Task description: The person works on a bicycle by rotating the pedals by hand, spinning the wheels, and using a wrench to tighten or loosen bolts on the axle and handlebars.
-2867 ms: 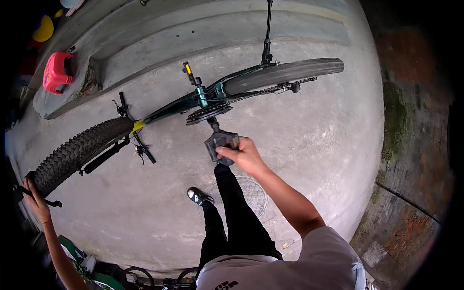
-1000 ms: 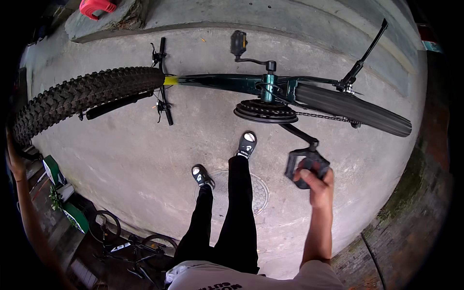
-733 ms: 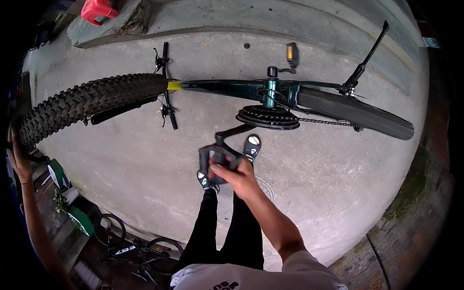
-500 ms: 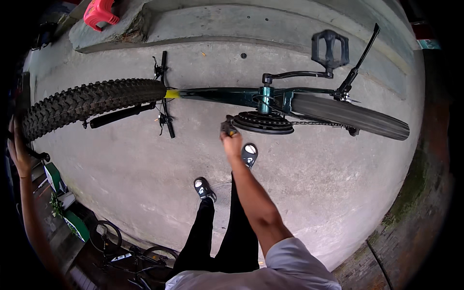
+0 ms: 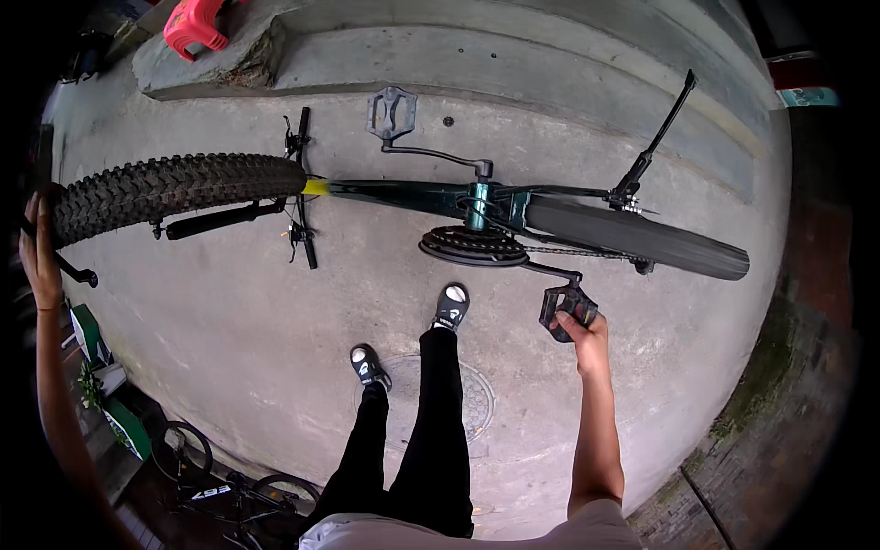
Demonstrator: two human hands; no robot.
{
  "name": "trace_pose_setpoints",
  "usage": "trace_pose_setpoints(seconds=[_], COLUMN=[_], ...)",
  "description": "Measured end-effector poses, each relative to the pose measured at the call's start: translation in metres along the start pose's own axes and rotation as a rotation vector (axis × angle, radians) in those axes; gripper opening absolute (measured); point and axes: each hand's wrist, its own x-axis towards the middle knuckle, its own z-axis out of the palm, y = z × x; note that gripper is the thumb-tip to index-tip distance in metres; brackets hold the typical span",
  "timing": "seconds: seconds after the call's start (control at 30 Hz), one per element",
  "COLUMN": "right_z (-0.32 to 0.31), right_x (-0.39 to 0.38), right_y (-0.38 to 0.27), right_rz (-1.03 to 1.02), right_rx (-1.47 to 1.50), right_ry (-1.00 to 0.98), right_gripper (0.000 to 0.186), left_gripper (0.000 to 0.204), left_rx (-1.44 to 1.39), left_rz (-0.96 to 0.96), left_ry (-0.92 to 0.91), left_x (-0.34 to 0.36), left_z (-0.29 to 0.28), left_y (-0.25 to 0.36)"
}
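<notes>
Grey concrete floor [image 5: 247, 339], upturned green bicycle [image 5: 403, 194]

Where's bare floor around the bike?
Bare concrete lies right of the right hand, this side of the rear wheel; also between handlebar and left shoe. Crowded: around chainring and gripped pedal; left hand by the front tire.

Dark green bicycle frame [image 5: 399, 193] of glossy metal, left of the frame a knobby tyre [image 5: 179, 191] of rough matt rubber, below the frame a pedal [image 5: 577, 296] of dull plastic and trousers [image 5: 435, 412] of matt cloth, upper left of the frame a stool [image 5: 191, 26] of smooth plastic
</notes>
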Motion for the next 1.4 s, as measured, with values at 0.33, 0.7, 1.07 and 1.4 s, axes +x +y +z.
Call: trace_pose_setpoints(seconds=[0.33,0.7,1.07,1.4], right_z=[-0.021,0.000,0.023,-0.099], right_x=[0.023,0.087,0.164,-0.008], right_y=[0.000,0.055,0.108,-0.036], right_rz=[-0.022,-0.004,-0.094,0.071], right_rx=[-0.078,-0.238,-0.522,-0.442], right_ry=[0.128,0.259,0.393,0.382], right_gripper=[0.020,0.031,0.016,0.009], left_gripper=[0.036,0.038,0.036,0.038], left_rx=[-0.142,0.139,0.008,0.142], left_rz=[-0.061,-0.044,-0.023,-0.045], left_ry=[0.076,0.151,0.242,0.150], left_x=[0.012,0.028,0.062,0.035], left_z=[0.011,0.027,0.034,0.042], left_y=[0.051,0.038,0.101,0.058])
